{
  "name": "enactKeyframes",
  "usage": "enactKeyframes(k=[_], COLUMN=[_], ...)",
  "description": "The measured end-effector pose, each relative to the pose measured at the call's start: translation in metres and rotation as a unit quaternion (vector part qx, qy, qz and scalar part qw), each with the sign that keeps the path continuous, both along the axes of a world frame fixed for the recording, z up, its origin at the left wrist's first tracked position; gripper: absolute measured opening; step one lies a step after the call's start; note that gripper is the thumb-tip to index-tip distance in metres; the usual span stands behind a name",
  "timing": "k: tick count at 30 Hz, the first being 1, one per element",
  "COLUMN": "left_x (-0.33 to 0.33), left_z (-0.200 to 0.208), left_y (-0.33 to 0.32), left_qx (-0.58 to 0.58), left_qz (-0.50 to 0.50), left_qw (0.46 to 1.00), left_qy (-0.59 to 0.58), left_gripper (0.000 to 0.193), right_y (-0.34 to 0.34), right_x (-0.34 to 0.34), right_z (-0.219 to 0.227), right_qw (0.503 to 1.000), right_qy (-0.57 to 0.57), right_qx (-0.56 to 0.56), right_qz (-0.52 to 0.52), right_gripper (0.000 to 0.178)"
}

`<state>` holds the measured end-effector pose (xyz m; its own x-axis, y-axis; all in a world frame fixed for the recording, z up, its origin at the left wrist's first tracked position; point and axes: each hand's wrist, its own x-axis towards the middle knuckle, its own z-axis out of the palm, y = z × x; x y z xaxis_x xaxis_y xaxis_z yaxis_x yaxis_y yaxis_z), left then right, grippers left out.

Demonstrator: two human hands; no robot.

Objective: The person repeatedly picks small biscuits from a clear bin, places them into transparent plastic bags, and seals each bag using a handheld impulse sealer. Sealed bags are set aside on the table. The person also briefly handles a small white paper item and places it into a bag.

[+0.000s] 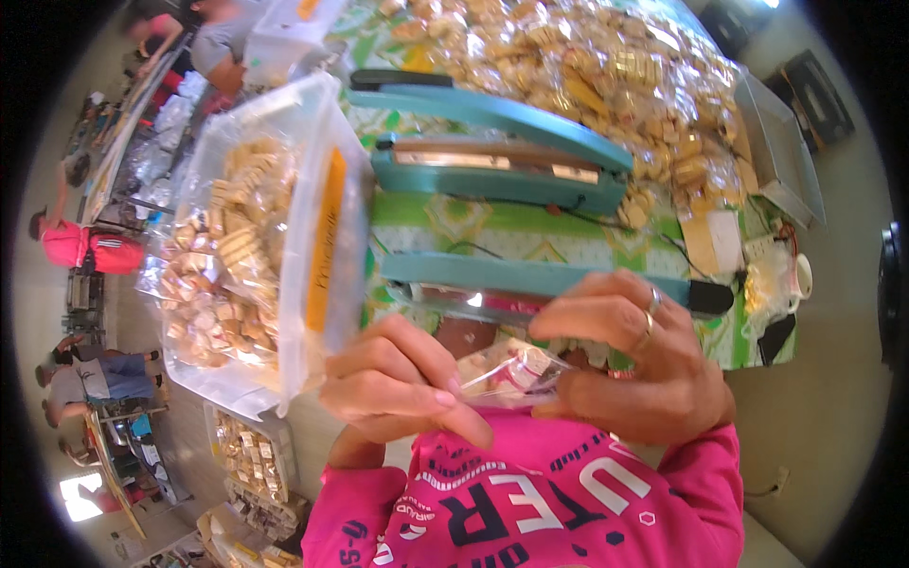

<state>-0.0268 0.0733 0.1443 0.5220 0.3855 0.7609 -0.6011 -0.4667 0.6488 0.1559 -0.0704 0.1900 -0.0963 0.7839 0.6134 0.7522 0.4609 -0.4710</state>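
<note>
Close to my chest, a small clear plastic bag (pixel 516 371) with pale pieces inside is stretched between both hands. The fingers of my left hand (pixel 393 383) pinch its left end. My right hand (pixel 649 364), with rings on a finger, grips the right end between thumb and fingers. Just beyond my hands lies a teal bar heat sealer (pixel 530 276), partly hidden behind my right hand. A second teal heat sealer (pixel 502 156) stands farther back with its arm raised. The exact shape of the pieces in the bag is blurred.
A translucent bin (pixel 346 213) with an orange label holds bagged wooden-looking pieces at the left. A large heap of similar bags (pixel 606 76) covers the far table. At the right are a clear tray (pixel 781 151) and a white mug (pixel 801 284). Other people work far left.
</note>
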Motion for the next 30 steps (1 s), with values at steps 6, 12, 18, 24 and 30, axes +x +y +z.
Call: enactKeyframes(k=[6,12,18,24,30], left_x=[0.002,0.004,0.012,0.017,0.012], left_z=[-0.011,-0.024,-0.053,-0.089,-0.124], left_y=[0.003,0.010,0.016,-0.050,-0.071], left_qx=[0.010,-0.091,-0.241,-0.317,-0.372], left_qz=[0.048,-0.048,-0.239,-0.334,-0.382], left_qw=[0.998,0.995,0.941,0.845,0.769], left_qy=[0.036,0.005,0.005,0.272,0.354], left_gripper=[0.042,0.044,0.081,0.077,0.056], right_y=[0.004,0.009,0.007,-0.014,-0.034], right_x=[0.009,0.007,-0.001,0.003,0.011], right_z=[-0.014,-0.023,-0.023,-0.028,-0.028], right_qw=[0.997,0.997,0.989,0.989,0.992], right_qy=[-0.003,0.067,0.095,0.113,0.054], right_qx=[-0.078,0.031,0.096,-0.010,-0.110], right_qz=[0.017,0.023,0.055,0.098,-0.025], right_gripper=[0.018,0.017,0.015,0.014,0.017])
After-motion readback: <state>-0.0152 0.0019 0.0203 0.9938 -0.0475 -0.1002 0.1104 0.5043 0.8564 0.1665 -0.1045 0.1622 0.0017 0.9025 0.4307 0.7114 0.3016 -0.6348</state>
